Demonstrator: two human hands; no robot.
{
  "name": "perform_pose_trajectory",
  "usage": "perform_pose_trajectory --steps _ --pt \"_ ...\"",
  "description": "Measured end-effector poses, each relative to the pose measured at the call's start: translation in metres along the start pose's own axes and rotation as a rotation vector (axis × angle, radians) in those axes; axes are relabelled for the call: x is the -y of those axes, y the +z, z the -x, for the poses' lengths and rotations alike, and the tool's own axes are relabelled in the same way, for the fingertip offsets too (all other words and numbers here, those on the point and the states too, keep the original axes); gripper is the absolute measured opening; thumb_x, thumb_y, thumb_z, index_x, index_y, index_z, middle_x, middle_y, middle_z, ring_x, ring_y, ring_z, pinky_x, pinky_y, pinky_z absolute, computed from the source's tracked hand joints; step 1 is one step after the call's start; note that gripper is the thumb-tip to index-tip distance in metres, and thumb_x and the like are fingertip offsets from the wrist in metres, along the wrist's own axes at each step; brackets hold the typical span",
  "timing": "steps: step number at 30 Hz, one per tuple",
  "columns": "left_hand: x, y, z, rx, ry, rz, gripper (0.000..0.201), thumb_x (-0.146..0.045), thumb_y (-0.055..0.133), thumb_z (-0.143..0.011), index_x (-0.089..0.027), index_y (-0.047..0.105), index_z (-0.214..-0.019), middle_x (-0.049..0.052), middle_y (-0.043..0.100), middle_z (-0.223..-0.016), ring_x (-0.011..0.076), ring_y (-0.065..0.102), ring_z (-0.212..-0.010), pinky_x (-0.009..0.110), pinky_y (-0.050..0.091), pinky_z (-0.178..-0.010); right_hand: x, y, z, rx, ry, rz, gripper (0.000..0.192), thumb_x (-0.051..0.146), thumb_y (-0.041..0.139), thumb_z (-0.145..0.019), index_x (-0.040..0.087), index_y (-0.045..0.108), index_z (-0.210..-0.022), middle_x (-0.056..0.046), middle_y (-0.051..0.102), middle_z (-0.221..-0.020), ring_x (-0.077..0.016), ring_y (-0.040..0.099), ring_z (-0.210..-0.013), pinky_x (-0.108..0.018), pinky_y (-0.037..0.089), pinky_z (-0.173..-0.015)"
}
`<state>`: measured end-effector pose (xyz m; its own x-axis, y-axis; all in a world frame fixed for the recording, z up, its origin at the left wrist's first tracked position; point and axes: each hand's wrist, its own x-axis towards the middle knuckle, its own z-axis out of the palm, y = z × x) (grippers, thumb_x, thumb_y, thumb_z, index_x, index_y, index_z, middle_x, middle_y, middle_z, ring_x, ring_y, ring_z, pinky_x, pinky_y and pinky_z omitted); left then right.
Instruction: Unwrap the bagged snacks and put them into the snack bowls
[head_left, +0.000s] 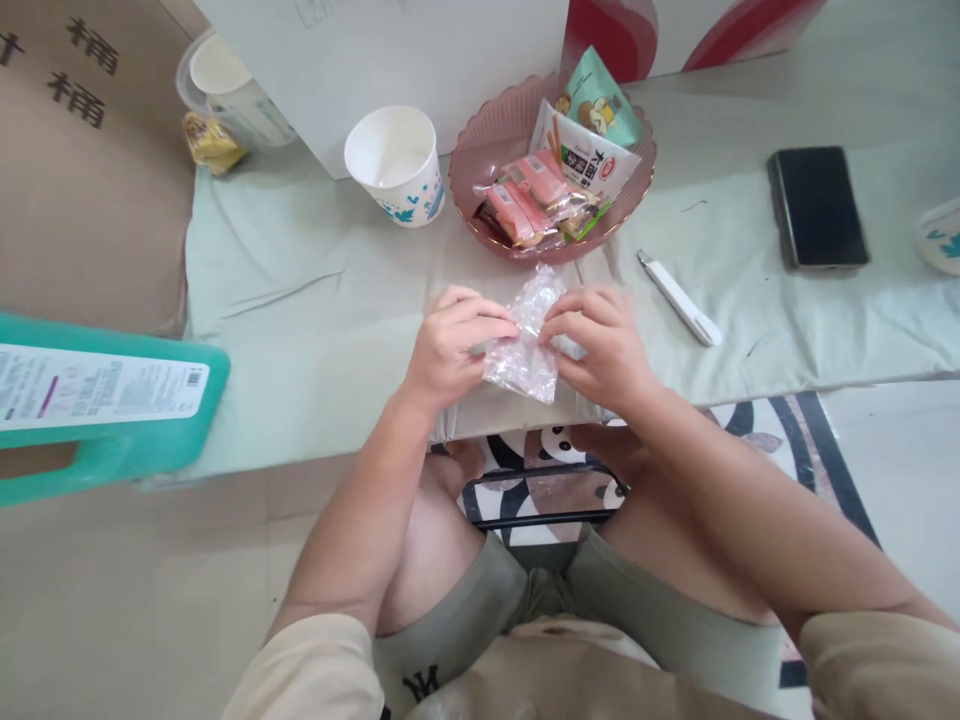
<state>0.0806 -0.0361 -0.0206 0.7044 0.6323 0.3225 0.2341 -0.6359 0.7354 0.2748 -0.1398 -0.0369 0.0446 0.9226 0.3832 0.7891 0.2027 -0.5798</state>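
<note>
Between my two hands, above the table's front edge, is a crinkled clear plastic wrapper (527, 345). My left hand (459, 340) pinches its left side between thumb and fingers. On the other side, my right hand (596, 340) grips it with bent fingers. The wrapper looks see-through and no contents can be made out in it. Just beyond the hands stands a pink scalloped bowl (480, 125) with several packaged snacks (536, 195) in it. To the right of my right hand lies a white utility knife (679, 298).
A white paper cup (394, 165) stands left of the bowl. A black phone (819, 208) lies at the right, near another cup (941, 237). A green container (150, 450) and a cardboard box (97, 200) flank the left. Large white boxes (420, 50) line the back.
</note>
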Motion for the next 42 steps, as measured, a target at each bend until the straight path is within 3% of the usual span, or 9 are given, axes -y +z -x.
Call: perform_pose_trajectory --steps 3,7,15,22,26,30,35,38,42 --pt "0.014 0.002 0.001 0.198 0.009 -0.065 0.013 -0.034 0.067 -0.087 -0.025 0.075 -0.081 0.004 0.078 -0.088 0.0211 0.063 -0.083 0.038 0.046 -0.084 -0.004 0.004 0.004 0.164 0.006 0.074 0.02 0.035 0.069 -0.086 0.025 0.071 -0.104 -0.008 0.072 -0.114 -0.031 0.059 -0.115 -0.045 0.039 -0.092" --pt "0.019 0.005 0.003 0.31 0.038 -0.131 0.007 -0.025 0.066 -0.084 -0.023 0.072 -0.08 0.004 0.077 -0.084 0.0197 0.064 -0.077 0.036 0.045 -0.08 -0.003 0.006 0.005 0.18 -0.031 0.122 0.02 0.036 0.069 -0.087 0.025 0.073 -0.103 -0.008 0.073 -0.117 -0.0304 0.06 -0.112 -0.042 0.037 -0.088" --pt "0.009 0.001 0.005 0.391 -0.042 -0.227 0.031 -0.03 0.074 -0.077 -0.023 0.073 -0.107 0.008 0.07 -0.131 0.0287 0.064 -0.109 0.045 0.046 -0.099 -0.004 0.0 0.007 0.314 -0.023 -0.083 0.015 0.033 0.059 -0.092 0.023 0.071 -0.09 -0.006 0.076 -0.096 -0.0251 0.068 -0.094 -0.037 0.041 -0.081" --pt "0.004 0.002 0.003 0.295 -0.185 -0.142 0.022 -0.039 0.072 -0.079 -0.02 0.071 -0.09 0.007 0.077 -0.102 0.0241 0.066 -0.09 0.039 0.048 -0.087 -0.009 0.002 -0.008 0.279 0.118 -0.231 0.048 0.051 0.05 -0.098 0.022 0.055 -0.061 -0.001 0.057 -0.059 -0.0156 0.051 -0.058 -0.033 0.039 -0.064" --pt "0.006 0.009 0.001 0.12 -0.396 0.048 0.024 -0.038 0.065 -0.085 -0.019 0.069 -0.099 0.003 0.073 -0.085 0.0156 0.061 -0.071 0.03 0.046 -0.07 -0.008 0.009 -0.015 0.235 0.284 -0.287 0.027 0.048 0.06 -0.093 0.023 0.07 -0.098 -0.001 0.068 -0.066 -0.019 0.061 -0.064 -0.033 0.043 -0.068" --pt "0.01 0.013 0.001 0.117 -0.448 0.026 0.021 -0.024 0.065 -0.082 -0.02 0.065 -0.103 0.001 0.071 -0.078 0.0138 0.058 -0.066 0.029 0.045 -0.07 -0.015 0.016 -0.016 0.168 0.354 -0.257 0.05 0.045 0.07 -0.085 0.023 0.06 -0.129 -0.003 0.073 -0.078 -0.0235 0.066 -0.072 -0.037 0.047 -0.073" --pt "0.008 0.012 0.002 0.074 -0.346 -0.181 0.046 -0.014 0.068 -0.074 -0.021 0.061 -0.118 0.007 0.069 -0.107 0.0197 0.063 -0.089 0.034 0.049 -0.083 -0.023 0.022 -0.016 0.076 0.213 0.005 0.05 0.035 0.07 -0.082 0.02 0.061 -0.129 -0.013 0.074 -0.112 -0.0342 0.064 -0.105 -0.048 0.047 -0.091" --pt "0.008 0.012 0.003 0.168 -0.315 -0.157 0.046 -0.012 0.065 -0.075 -0.022 0.061 -0.12 0.005 0.069 -0.104 0.0218 0.063 -0.097 0.035 0.05 -0.089 -0.019 0.021 -0.017 0.119 0.203 0.016 0.054 0.036 0.069 -0.081 0.02 0.059 -0.131 -0.014 0.074 -0.118 -0.0383 0.06 -0.116 -0.054 0.044 -0.098" --pt "0.012 0.014 0.003 0.154 -0.291 0.124 0.052 -0.014 0.065 -0.076 -0.026 0.056 -0.125 0.003 0.069 -0.108 0.0179 0.065 -0.099 0.032 0.051 -0.09 -0.008 0.017 -0.015 0.221 0.22 -0.269 0.048 0.035 0.068 -0.08 0.022 0.06 -0.125 -0.007 0.074 -0.1 -0.0276 0.066 -0.097 -0.044 0.049 -0.089"
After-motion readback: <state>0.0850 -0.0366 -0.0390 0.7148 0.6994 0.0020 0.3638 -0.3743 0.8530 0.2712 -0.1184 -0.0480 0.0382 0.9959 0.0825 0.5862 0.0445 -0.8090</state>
